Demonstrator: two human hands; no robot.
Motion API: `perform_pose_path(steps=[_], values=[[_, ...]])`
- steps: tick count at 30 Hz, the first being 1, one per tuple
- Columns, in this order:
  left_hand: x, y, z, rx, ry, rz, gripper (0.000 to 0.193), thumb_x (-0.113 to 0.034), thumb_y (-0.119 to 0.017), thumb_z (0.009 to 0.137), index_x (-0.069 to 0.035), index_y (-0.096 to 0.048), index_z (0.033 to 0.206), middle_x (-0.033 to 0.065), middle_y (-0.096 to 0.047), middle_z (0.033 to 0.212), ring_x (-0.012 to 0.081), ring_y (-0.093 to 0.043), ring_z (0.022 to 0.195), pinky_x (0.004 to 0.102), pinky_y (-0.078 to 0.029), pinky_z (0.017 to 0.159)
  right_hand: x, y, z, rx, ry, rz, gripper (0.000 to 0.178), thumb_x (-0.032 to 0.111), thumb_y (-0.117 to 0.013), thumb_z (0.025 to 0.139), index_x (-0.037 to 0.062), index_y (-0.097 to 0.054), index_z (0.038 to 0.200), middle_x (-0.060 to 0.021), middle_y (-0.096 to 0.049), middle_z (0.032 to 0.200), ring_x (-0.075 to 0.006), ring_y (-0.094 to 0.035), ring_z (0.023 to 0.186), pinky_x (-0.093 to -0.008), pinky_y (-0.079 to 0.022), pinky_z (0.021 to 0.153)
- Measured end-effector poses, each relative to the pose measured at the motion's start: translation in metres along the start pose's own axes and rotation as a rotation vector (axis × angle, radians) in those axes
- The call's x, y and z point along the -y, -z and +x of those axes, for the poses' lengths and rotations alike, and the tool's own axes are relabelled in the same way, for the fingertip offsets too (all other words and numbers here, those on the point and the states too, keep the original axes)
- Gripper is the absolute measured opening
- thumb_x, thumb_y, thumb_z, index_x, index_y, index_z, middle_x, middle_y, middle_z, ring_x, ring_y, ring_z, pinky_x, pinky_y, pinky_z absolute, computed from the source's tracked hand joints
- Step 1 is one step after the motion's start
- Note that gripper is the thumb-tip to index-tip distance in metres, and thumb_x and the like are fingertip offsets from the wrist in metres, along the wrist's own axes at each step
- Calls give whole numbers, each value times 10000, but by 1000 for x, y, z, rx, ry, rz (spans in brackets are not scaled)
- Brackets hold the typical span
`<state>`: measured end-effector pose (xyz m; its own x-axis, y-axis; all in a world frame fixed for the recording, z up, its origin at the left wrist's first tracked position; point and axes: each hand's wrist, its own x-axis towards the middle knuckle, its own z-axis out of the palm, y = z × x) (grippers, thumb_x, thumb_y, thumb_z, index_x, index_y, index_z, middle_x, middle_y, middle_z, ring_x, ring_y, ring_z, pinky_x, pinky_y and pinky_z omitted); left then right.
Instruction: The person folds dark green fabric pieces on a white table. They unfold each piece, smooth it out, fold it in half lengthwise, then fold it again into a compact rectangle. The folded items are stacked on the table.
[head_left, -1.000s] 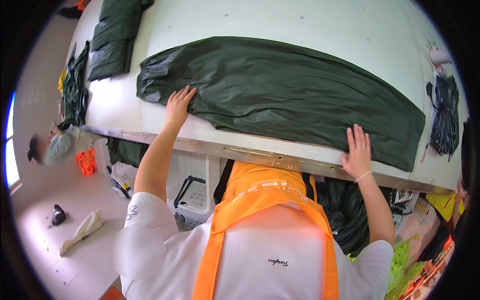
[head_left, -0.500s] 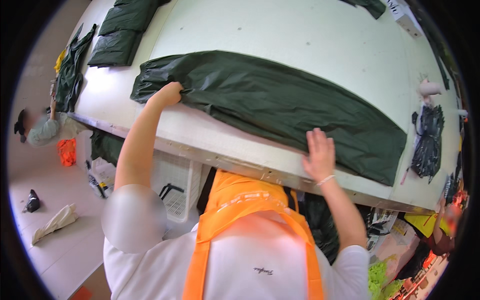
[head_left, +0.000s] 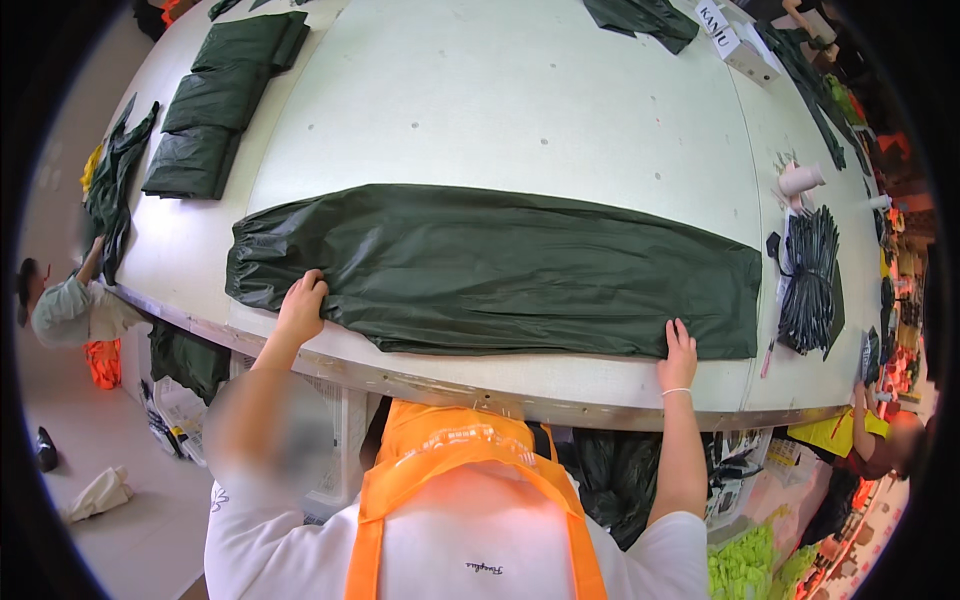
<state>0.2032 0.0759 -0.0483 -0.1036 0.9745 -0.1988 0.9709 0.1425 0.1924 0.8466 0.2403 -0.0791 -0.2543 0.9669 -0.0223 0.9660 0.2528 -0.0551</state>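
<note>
Dark green, shiny rain trousers (head_left: 520,270) lie flat along the near side of the white table, doubled lengthwise. Their gathered elastic waist is at the left and the plain hem at the right. My left hand (head_left: 302,305) has its fingers curled on the near edge, just right of the gathered waist. Close to the hem, my right hand (head_left: 679,358) rests on the same edge, its fingers stretched over the fabric. Its thumb is hard to make out.
Folded dark green garments (head_left: 205,125) are stacked at the far left of the table (head_left: 440,110). On the right are a bundle of black strips (head_left: 808,275), a thread spool (head_left: 800,180) and a white box (head_left: 738,48). Co-workers stand at both sides; a white crate (head_left: 335,440) sits underneath.
The trousers now lie straighter and smoother, with the hem end squared. My right hand has moved from lying flat on the fabric to the near edge by the hem. The view has shifted.
</note>
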Motion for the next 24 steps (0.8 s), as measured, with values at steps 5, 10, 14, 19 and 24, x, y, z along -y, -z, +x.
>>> perform_pose_path(steps=[5, 10, 14, 19, 24], values=[[-2, -16, -31, -199, -6, 100, 262, 88, -569, 604, -30, -484, 823, 164, -311, 1441, 303, -301, 1333, 445, -243, 1087, -10, 25, 5, -29, 222, -56, 482, -92, -598, 597, 60, -633, 1053, -75, -522, 1268, -278, -462, 1150, -429, -354, 992], [7, -3, -59, -96, 50, 79, 251, 112, -517, 610, -39, -482, 807, 142, -349, 1434, 293, -287, 1346, 449, -198, 1105, -23, 43, -10, 26, 303, -6, 157, -67, -626, 587, 43, -600, 695, -104, -538, 1240, -322, -363, 1282, -492, -254, 1078], [22, 13, -74, 204, 15, 55, 308, 58, -531, 571, -32, -578, 862, 119, -528, 1280, 293, -306, 1335, 482, -126, 1132, -53, 57, -21, 374, 345, -47, 167, -85, -611, 558, 46, -555, 646, -116, -510, 1275, -367, -285, 1328, -548, -149, 1110], [91, 5, -59, 524, -131, 231, 245, -87, -558, 657, -48, -682, 864, 133, -633, 1067, 292, -540, 1095, 523, -276, 1029, -96, 70, 32, 767, 31, -15, 322, 83, -584, 593, 18, -656, 900, -169, -610, 1127, -352, -386, 1274, -529, -136, 1096], [151, -32, 21, 472, 206, 126, 330, -244, -486, 760, -16, -692, 878, 219, -644, 994, 350, -627, 929, 422, -486, 848, -157, 34, 119, 813, -344, 279, 493, 328, -574, 773, -73, -616, 1055, -219, -641, 989, -248, -594, 943, -334, -418, 827]])
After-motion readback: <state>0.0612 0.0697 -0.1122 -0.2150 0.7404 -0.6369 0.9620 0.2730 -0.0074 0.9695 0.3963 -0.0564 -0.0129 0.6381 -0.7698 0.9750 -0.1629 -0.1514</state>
